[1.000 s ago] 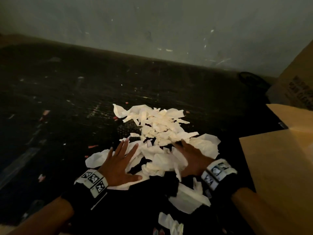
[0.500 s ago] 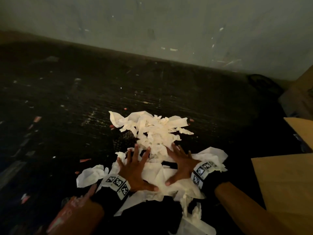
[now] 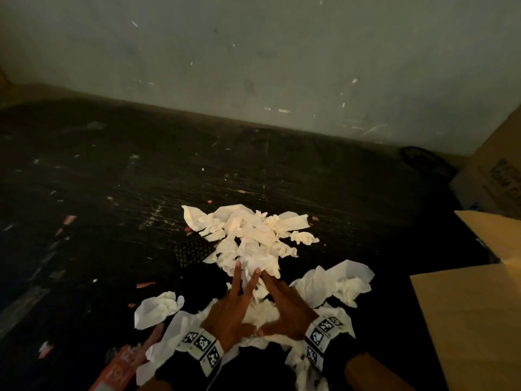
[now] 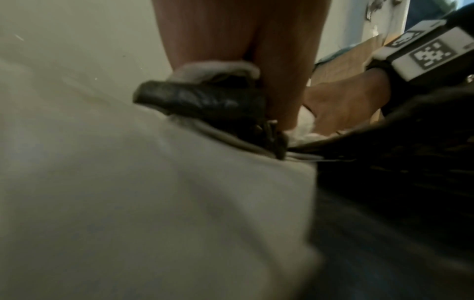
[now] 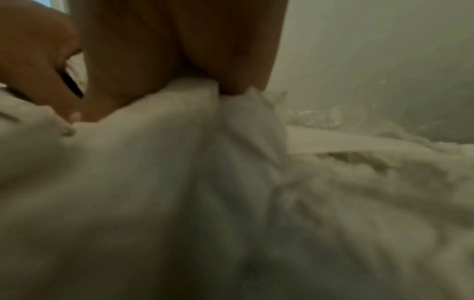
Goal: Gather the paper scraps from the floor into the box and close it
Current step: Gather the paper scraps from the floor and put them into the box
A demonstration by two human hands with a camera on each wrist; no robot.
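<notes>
A heap of white paper scraps [image 3: 253, 235] lies on the dark floor in the head view, with more crumpled pieces [image 3: 335, 283] to its right and one [image 3: 158, 306] to its left. My left hand [image 3: 234, 306] and right hand [image 3: 284, 300] lie flat on the near part of the heap, fingers straight and meeting in a wedge. White paper [image 4: 128, 192] fills the left wrist view, and bunched paper [image 5: 205, 182] fills the right wrist view under my fingers [image 5: 153, 50]. The cardboard box flap [image 3: 473, 320] lies at the right.
A grey wall [image 3: 253, 66] runs along the back of the floor. A second printed carton [image 3: 496, 176] stands at the far right. A red-and-white wrapper [image 3: 118, 365] lies by my left forearm. Small red and white bits dot the floor [image 3: 112, 193].
Both hands have slid inward over the scraps until their fingertips meet, pushing the near paper together. The view has shifted so the box sits farther right.
</notes>
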